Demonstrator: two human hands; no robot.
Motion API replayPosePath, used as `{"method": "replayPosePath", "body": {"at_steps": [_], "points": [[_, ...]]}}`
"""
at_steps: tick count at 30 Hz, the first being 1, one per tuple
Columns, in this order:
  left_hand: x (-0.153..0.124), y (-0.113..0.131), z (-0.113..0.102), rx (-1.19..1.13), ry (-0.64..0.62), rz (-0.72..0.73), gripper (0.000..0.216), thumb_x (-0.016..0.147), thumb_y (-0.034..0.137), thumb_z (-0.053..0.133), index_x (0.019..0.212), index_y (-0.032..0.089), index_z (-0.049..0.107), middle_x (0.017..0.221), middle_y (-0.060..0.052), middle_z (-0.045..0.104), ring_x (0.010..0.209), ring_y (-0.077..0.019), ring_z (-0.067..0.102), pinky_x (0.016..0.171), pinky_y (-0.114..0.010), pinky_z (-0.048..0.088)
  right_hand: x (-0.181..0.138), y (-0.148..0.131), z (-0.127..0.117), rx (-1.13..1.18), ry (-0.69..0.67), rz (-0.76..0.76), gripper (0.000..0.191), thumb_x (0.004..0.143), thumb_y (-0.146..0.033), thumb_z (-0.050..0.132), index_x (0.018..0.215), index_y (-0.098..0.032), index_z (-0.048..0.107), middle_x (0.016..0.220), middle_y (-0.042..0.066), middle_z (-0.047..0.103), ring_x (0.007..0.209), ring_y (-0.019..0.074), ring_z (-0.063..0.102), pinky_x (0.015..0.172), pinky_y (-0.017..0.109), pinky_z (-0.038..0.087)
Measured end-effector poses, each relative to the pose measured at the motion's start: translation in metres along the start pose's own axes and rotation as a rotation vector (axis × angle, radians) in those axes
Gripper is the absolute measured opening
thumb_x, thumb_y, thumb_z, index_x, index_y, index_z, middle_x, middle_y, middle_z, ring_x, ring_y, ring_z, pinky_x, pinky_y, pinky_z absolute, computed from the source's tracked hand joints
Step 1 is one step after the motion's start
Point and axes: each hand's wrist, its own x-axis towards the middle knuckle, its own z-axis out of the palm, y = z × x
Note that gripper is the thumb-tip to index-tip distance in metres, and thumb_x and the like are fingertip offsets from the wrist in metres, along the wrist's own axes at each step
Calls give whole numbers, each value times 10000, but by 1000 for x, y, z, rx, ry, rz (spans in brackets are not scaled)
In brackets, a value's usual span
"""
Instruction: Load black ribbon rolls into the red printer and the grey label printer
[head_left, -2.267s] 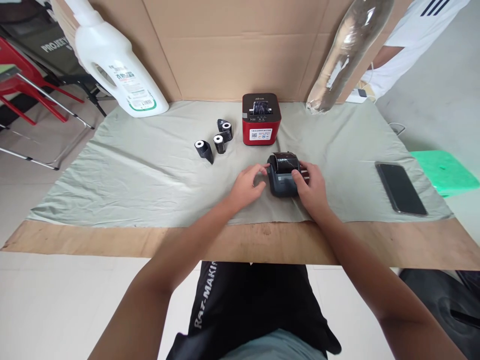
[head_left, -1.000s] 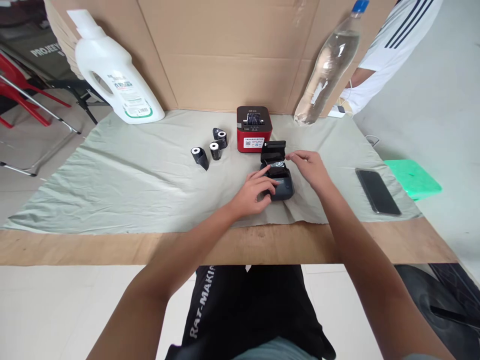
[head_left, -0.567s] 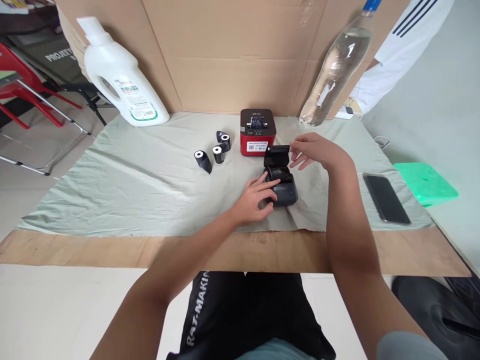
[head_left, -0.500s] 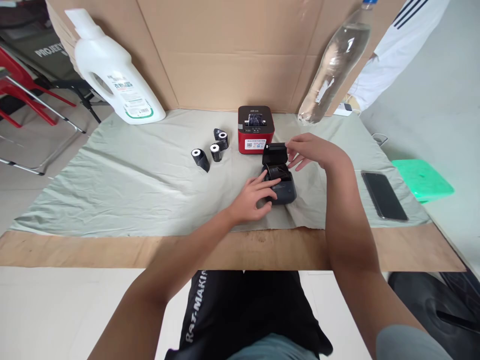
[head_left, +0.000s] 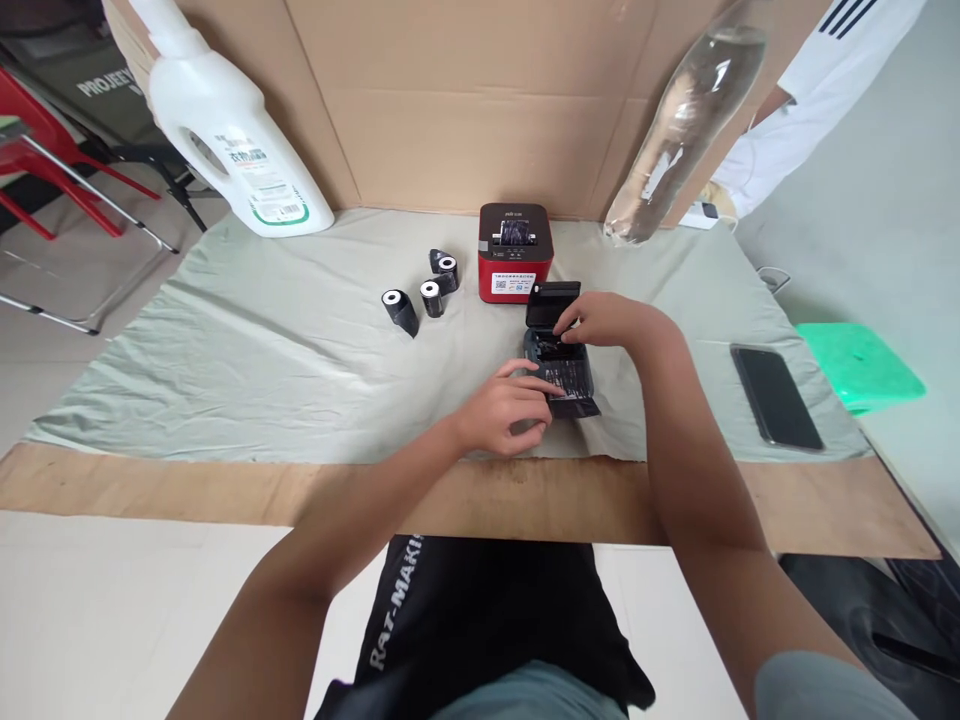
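Observation:
A small black portable printer [head_left: 534, 350] rests on the cloth with its lid [head_left: 553, 303] raised. Dark-printed paper [head_left: 574, 380] hangs from its compartment over the front. My left hand [head_left: 510, 408] is at the printer's left front, index finger stretched onto the paper and the other fingers partly bent. Bent fingers of my right hand [head_left: 600, 322] reach into the compartment below the lid; what they grip there is hidden. Just behind stands a red and black printer [head_left: 515, 252], dark paper showing in its top window.
Several small paper rolls [head_left: 399, 312] with dark printed sides stand left of the printers. A white detergent bottle [head_left: 240, 150] and a clear water bottle [head_left: 682, 130] stand before a cardboard panel [head_left: 465, 120]. A phone [head_left: 776, 396] lies at right, near a green stool [head_left: 862, 365].
The dark paper now extends forward over the printer's front. My right hand has moved from the lid's edge down into the compartment. My left index finger has shifted onto the paper.

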Motion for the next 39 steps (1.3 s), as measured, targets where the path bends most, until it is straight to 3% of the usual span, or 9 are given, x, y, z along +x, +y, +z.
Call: {"method": "replayPosePath", "body": {"at_steps": [5, 9, 12, 16, 21, 26, 30, 36, 39], "points": [[0, 1, 0, 9, -34, -48, 105, 797, 190, 574, 734, 262, 617, 750, 2, 774, 1148, -269, 770, 1221, -514, 357, 3, -15, 32, -301, 86, 128, 258, 645, -127, 784, 863, -254, 835, 992, 127, 759, 871, 317, 703, 764, 446, 546], [-1, 2, -4, -4, -50, -155, 121, 800, 225, 575, 698, 268, 625, 750, -11, 781, 1208, -288, 744, 1233, -535, 354, -9, -24, 26, -368, 122, 59, 206, 648, -110, 754, 815, -229, 770, 1001, 124, 729, 874, 292, 676, 722, 394, 523], [-2, 2, -10, -27, 52, -205, 153, 830, 232, 562, 710, 268, 650, 778, -28, 794, 1268, -302, 707, 1220, -558, 363, -21, -21, 9, -276, 91, 9, 185, 654, -121, 755, 776, -249, 702, 866, 63, 701, 792, 262, 632, 716, 393, 495], [-4, 0, -16, -80, 351, -256, 234, 966, 322, 511, 795, 252, 655, 869, -64, 797, 1251, -282, 687, 1114, -516, 483, -38, -26, -12, -131, 165, -1, 181, 687, -168, 781, 799, -248, 664, 834, 53, 661, 817, 281, 610, 775, 428, 463], [-4, -14, -15, -228, 637, -474, 398, 982, 584, 610, 1172, 235, 637, 1165, -87, 750, 1035, -211, 724, 951, -383, 570, -48, -58, -12, 36, 138, -219, 167, 794, -255, 731, 943, -242, 657, 851, 28, 647, 835, 250, 596, 743, 366, 412], [-6, -32, -13, -414, 698, -503, 487, 927, 656, 688, 1135, 216, 690, 799, 4, 693, 688, -129, 659, 717, -280, 554, -43, -82, 2, 186, 54, -324, 206, 877, -370, 683, 1023, -228, 652, 823, 12, 602, 799, 212, 563, 695, 326, 375], [-7, -40, -22, -385, 806, -431, 559, 808, 621, 841, 1190, 246, 680, 957, -10, 723, 817, -130, 692, 747, -247, 547, -33, -82, 10, 388, 14, -228, 153, 893, -349, 670, 976, -231, 618, 737, -15, 537, 705, 185, 526, 656, 320, 370], [-9, -49, -38, -368, 769, -478, 491, 884, 682, 725, 1017, 208, 727, 891, -20, 738, 725, -121, 667, 674, -255, 553, -19, -78, 22, 610, 26, -372, 243, 769, -184, 720, 993, -229, 637, 813, -13, 616, 783, 185, 583, 715, 312, 434], [-10, -54, -38, -413, 739, -486, 531, 866, 697, 736, 1058, 202, 733, 935, -36, 769, 743, -131, 692, 680, -267, 581, -16, -78, 27, 671, 59, -356, 246, 762, -174, 726, 992, -218, 650, 780, -21, 608, 750, 171, 573, 695, 302, 425]]}}
